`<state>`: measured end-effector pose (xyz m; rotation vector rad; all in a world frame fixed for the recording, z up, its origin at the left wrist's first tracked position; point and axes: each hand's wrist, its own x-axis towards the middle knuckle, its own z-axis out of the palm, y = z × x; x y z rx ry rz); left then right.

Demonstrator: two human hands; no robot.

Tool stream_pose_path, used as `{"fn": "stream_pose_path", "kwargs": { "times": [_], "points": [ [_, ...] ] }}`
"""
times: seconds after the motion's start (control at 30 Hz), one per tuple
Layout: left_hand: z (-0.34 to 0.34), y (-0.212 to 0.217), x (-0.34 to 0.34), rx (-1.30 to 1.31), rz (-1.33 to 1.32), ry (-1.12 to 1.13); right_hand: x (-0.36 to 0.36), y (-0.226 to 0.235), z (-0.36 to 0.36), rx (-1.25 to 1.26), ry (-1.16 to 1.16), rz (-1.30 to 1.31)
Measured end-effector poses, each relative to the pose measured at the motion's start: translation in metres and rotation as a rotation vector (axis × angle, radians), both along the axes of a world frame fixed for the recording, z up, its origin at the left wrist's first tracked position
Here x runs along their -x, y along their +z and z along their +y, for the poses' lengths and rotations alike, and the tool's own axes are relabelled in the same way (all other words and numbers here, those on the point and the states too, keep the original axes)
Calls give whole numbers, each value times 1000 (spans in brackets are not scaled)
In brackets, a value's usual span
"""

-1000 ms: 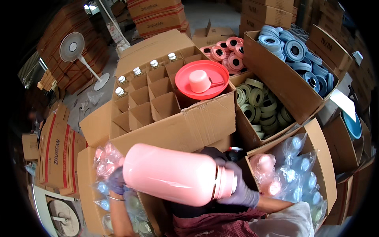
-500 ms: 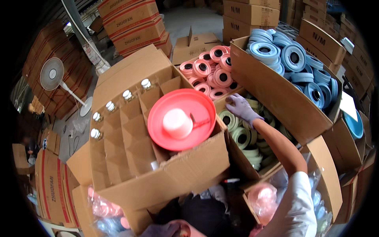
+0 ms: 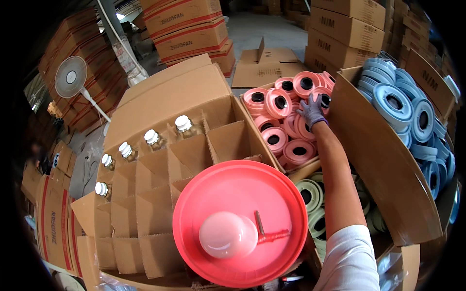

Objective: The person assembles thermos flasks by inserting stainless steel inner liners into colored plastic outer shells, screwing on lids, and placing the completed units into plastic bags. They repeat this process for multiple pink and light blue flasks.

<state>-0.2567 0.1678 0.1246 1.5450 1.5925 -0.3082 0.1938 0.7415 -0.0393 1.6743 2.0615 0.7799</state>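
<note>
My right hand [image 3: 313, 111], in a pale purple glove, reaches over the far carton and touches the pink round plastic parts with black centres [image 3: 298, 149]. Its fingers are spread, and I see nothing lifted in them. In front of me a big red round plastic tray [image 3: 187, 213] lies over the near corner of the divided carton. On that tray sit a glossy pale pink dome-shaped piece [image 3: 223, 235], a thin dark metal rod [image 3: 259, 222] and a red strip [image 3: 274, 236]. My left hand is out of sight.
Glass bottles with white caps [image 3: 183, 123] stand in the far and left cells of the divided carton [image 3: 155, 203]. Pale green rings [image 3: 310, 191] lie under my right forearm. Blue rings [image 3: 393, 102] fill a tall carton on the right. A fan [image 3: 71, 76] and stacked cartons [image 3: 189, 46] stand behind.
My right hand has moved from the pale green rings, away from me, to the pink parts. The view has shifted, so the red tray now looks larger and lower.
</note>
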Motion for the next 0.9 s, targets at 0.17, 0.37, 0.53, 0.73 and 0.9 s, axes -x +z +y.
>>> {"fn": "stream_pose_path", "kwargs": {
  "times": [0.17,0.37,0.53,0.73,0.9],
  "points": [
    [4,-9,3,12,-6,35,18,-11,16,169,-57,-30],
    [5,-11,2,3,-27,22,8,13,-11,155,208,147],
    [-25,-12,10,-27,-93,-23,30,91,-46,-240,403,612],
    [-89,2,-4,-97,-229,-117,177,268,-162,-207,792,1401],
    [-132,-35,2,-283,-220,-293,327,343,-330,415,978,1240]
  ]
}}
